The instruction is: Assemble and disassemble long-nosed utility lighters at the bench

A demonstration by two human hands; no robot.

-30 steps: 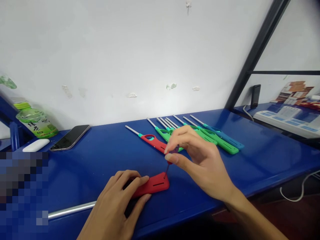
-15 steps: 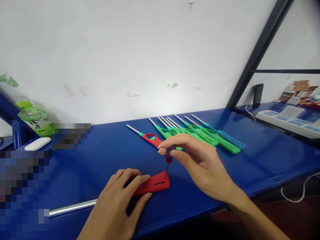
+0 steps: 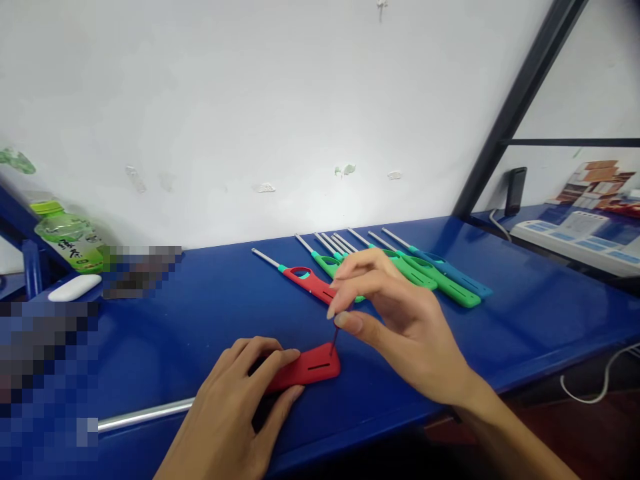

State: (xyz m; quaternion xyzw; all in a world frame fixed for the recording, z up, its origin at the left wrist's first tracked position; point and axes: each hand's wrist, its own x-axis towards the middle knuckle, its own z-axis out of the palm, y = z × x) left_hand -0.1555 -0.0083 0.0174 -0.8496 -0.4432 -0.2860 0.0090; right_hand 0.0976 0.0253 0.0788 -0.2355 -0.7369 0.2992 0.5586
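On the blue table a red gas lighter lies with its handle end to the right and its metal barrel pointing left. My left hand is closed around its middle, pressing it to the surface. Above the handle end, my right hand pinches a small screwdriver. Its thin shaft leans slightly, with the tip at the lighter's end near the dark slot. Most of the screwdriver's handle is hidden by my fingers. Behind the right hand lies another red lighter.
Several green lighters and a blue lighter lie in a row toward the wall. At the left stand a green-capped bottle and a white mouse-like object. A white power strip lies at the right.
My right fingers have shifted on the screwdriver's handle, covering more of it, with the index finger and thumb lower. The left hand and the red lighter under it have stayed put.
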